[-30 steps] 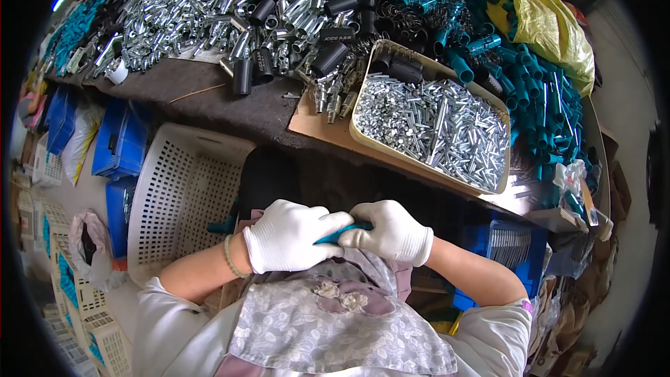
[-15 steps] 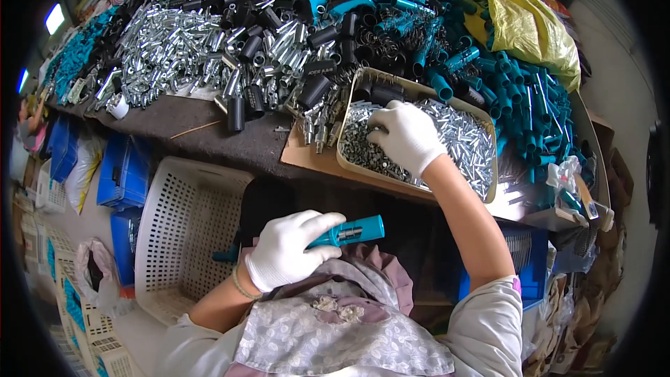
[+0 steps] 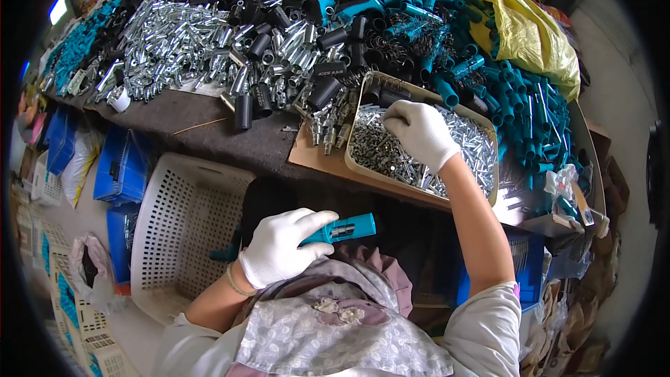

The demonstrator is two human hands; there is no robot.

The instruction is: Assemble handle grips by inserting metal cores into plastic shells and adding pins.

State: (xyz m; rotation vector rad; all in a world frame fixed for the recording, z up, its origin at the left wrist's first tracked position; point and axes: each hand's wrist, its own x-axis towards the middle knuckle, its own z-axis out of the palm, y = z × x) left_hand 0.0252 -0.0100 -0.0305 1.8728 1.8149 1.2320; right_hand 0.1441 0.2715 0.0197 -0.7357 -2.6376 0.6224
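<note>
My left hand (image 3: 279,248), in a white glove, is wrapped round a teal plastic tube-shaped part (image 3: 359,227) above my lap. A cut-out in the tube's side shows a shiny metal piece inside. Over a shallow tray (image 3: 496,167) on the bench, my gloved right hand (image 3: 422,136) has its fingers drawn together. Whatever they may hold is too small or hidden to make out. Thin silvery metal pins (image 3: 476,148) fill the tray's right side, and short grey metal bits (image 3: 380,150) lie at its left, below my right fingers. Black cylinders (image 3: 384,93) sit at its far end.
Beyond the tray lie heaps of teal plastic parts (image 3: 516,98), black sleeves and silvery metal fittings (image 3: 174,35). A yellow sack (image 3: 534,35) covers the far right. Cardboard (image 3: 314,150) lies under the tray. A white perforated basket (image 3: 188,230) stands left of my lap, with blue bins (image 3: 122,167) beyond it.
My right hand has risen slightly from the metal bits, its fingers now closer together. My left hand still grips the teal part, a little further left. The view has shifted slightly.
</note>
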